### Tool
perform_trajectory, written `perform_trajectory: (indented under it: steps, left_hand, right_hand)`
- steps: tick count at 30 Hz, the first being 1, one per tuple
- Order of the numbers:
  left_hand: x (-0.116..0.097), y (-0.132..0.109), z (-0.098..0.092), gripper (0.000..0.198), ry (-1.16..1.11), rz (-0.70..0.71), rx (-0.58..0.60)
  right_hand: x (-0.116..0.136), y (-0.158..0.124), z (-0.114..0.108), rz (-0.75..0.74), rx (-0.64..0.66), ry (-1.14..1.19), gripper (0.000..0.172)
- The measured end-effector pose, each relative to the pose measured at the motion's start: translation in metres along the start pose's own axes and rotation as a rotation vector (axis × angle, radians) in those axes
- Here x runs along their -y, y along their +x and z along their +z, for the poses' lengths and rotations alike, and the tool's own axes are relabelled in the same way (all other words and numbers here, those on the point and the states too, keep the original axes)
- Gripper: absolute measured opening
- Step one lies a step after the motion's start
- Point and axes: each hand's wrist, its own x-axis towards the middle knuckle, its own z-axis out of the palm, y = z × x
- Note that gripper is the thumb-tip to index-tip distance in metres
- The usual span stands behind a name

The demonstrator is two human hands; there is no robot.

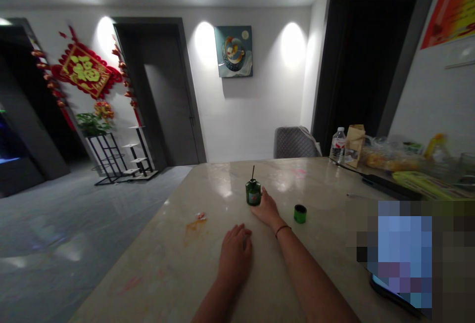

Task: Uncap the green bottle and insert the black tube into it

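A small dark green bottle (253, 194) with a reddish label stands upright on the table, a thin dark stick poking up from its mouth. My right hand (267, 208) grips it from the right side; some of the fingers are hidden behind the bottle. Nearer to me, my left hand (236, 246) lies palm down on the tabletop with nothing in it, fingers stretched forward and apart from the bottle. A short green cap (300, 213) with a dark hollow sits to the right of my right wrist.
The pale stone table (218, 184) bears an orange stain (195, 229) with a crumpled scrap at left. At right are a water bottle (338, 146), a paper bag (355, 145), plastic-wrapped items (389, 155) and a phone-like device (393, 293), partly pixelated. A grey chair (297, 141) stands beyond.
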Motion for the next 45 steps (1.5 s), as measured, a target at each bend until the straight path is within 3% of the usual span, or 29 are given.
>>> perform_trajectory:
  steps: [9,18,23,32,38,45]
  left_hand:
    - [0.002,0.0,0.0,0.029,-0.006,0.015,-0.003]
    - [0.003,0.002,0.0,0.031,-0.004,0.003,0.003]
    - [0.006,0.004,0.002,0.048,-0.07,-0.03,-0.019]
    - [-0.007,-0.002,-0.016,0.075,-0.193,-0.168,0.029]
    - [-0.008,-0.003,-0.017,0.068,0.047,-0.071,0.07]
    - [-0.008,0.0,-0.023,0.078,0.379,0.032,0.169]
  right_hand:
    - [0.0,0.001,-0.004,0.001,0.009,0.015,0.077]
    - [-0.002,0.003,-0.007,0.043,0.081,0.22,0.098]
    - [-0.002,-0.007,-0.02,0.062,0.165,0.224,0.104]
    - [-0.003,-0.048,-0.074,-0.036,0.203,-0.077,0.084]
    - [-0.01,-0.09,-0.087,-0.318,0.217,-0.442,0.076]
    - [-0.014,-0.114,-0.086,-0.429,0.194,-0.722,0.074]
